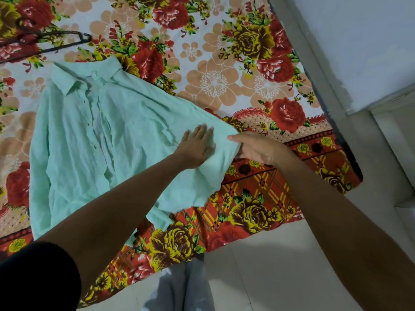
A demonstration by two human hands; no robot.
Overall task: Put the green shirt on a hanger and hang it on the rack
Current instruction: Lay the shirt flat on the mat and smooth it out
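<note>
Green shirt lies flat on the bed, collar far-left toward the hanger; left hand presses its sleeve flat, right hand pinches the cuff.

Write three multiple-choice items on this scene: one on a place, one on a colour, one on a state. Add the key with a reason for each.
1. Where does the hanger lie?
A. on the floral sheet beyond the shirt's collar
B. inside the shirt
C. on a rack

2. What colour is the shirt?
A. red
B. pale green
C. black

3. What is the left hand doing?
A. gripping the hanger
B. hanging idle
C. pressing flat on the shirt

Key: 1 A, the dark hanger rests on the floral sheet, apart from the shirt. 2 B, the cloth is mint green. 3 C, its fingers lie straight on the fabric, while the right hand holds the shirt's edge.
</note>
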